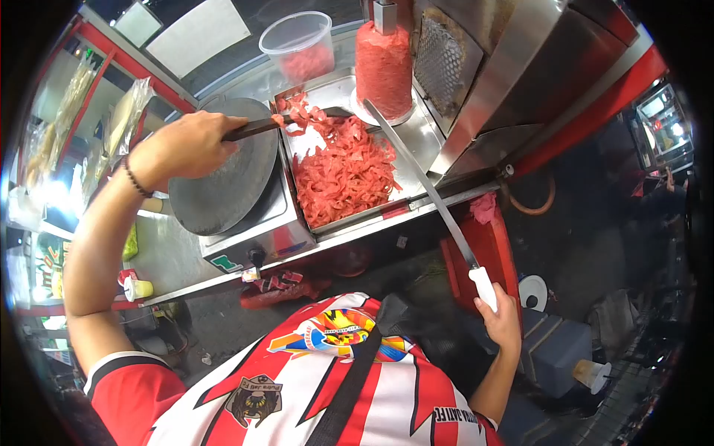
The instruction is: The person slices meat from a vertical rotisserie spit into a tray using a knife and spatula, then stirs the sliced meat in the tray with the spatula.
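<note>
My left hand [195,143] is closed round the dark handle of a utensil [256,128], whose far end lies among the meat at the tray's back. Red shaved meat [346,178] is heaped in the metal tray [336,227]. My right hand [502,321] grips the white handle of a long knife [439,204]. The blade slants up and left over the tray's right side, its tip near the base of the upright meat stack [383,70]. Whether the tip touches the stack I cannot tell.
A round dark griddle [223,186] sits left of the tray. Behind is a clear tub [297,48] holding some red meat. A metal grill housing [506,89] stands right of the stack. Below the counter are a red bin [476,253] and a grey box [558,357].
</note>
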The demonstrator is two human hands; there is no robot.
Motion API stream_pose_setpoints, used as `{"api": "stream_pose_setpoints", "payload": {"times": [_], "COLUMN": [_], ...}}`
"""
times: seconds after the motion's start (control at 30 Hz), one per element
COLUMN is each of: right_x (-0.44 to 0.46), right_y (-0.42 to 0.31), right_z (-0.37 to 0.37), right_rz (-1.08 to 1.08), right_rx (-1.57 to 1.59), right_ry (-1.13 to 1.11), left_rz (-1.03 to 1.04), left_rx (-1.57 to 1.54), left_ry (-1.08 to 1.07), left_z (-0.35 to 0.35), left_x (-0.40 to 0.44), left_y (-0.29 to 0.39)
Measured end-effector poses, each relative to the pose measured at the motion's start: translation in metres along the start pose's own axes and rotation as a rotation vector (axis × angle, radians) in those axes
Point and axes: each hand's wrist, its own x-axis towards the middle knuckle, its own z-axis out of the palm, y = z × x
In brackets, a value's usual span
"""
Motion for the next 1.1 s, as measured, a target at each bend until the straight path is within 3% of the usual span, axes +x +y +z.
{"api": "stream_pose_setpoints", "payload": {"times": [0.03,0.1,0.13,0.23,0.47,0.53,0.6,0.7,0.77,0.83,0.9,1.03,1.07,1.1], "right_x": [-0.002,-0.005,-0.005,-0.003,0.006,0.007,0.01,0.02,0.029,0.037,0.045,0.055,0.058,0.061], "right_y": [0.005,0.02,0.025,0.03,0.022,0.034,0.036,0.037,0.033,0.026,0.026,0.028,0.028,0.03], "right_z": [0.003,0.01,0.012,0.014,-0.003,-0.006,-0.014,-0.026,-0.034,-0.039,-0.042,-0.046,-0.046,-0.047], "right_rz": [0.008,-0.04,-0.068,-0.06,-0.017,-0.014,-0.019,-0.025,-0.038,-0.065,-0.081,-0.089,-0.097,-0.104], "right_rx": [0.011,0.05,0.065,0.08,0.073,0.099,0.111,0.089,0.071,0.07,0.071,0.072,0.072,0.074], "right_ry": [0.003,0.039,0.055,0.044,-0.002,-0.016,-0.023,-0.065,-0.092,-0.106,-0.116,-0.131,-0.138,-0.143], "left_rz": [0.024,0.019,0.15,0.152,-0.101,-0.273,-0.394,-0.148,0.129,0.25,-0.013,0.065,-0.065,-0.061], "left_rx": [0.111,0.211,0.227,0.328,0.382,0.312,0.244,0.085,0.404,0.541,0.344,0.257,0.133,0.119], "left_ry": [0.047,-0.148,-0.122,-0.299,-0.307,-0.257,-0.203,-0.132,0.067,-0.003,-0.142,-0.335,-0.33,-0.251], "left_z": [-0.008,-0.04,-0.044,-0.086,-0.142,-0.148,-0.141,-0.101,-0.039,-0.017,-0.015,-0.041,-0.052,-0.049], "left_x": [-0.01,-0.019,-0.022,-0.028,-0.023,-0.029,-0.03,-0.016,0.005,0.0,-0.02,-0.062,-0.07,-0.074], "left_y": [-0.001,0.004,-0.007,0.017,0.043,0.047,0.053,0.025,-0.008,0.026,0.068,0.078,0.089,0.086]}}
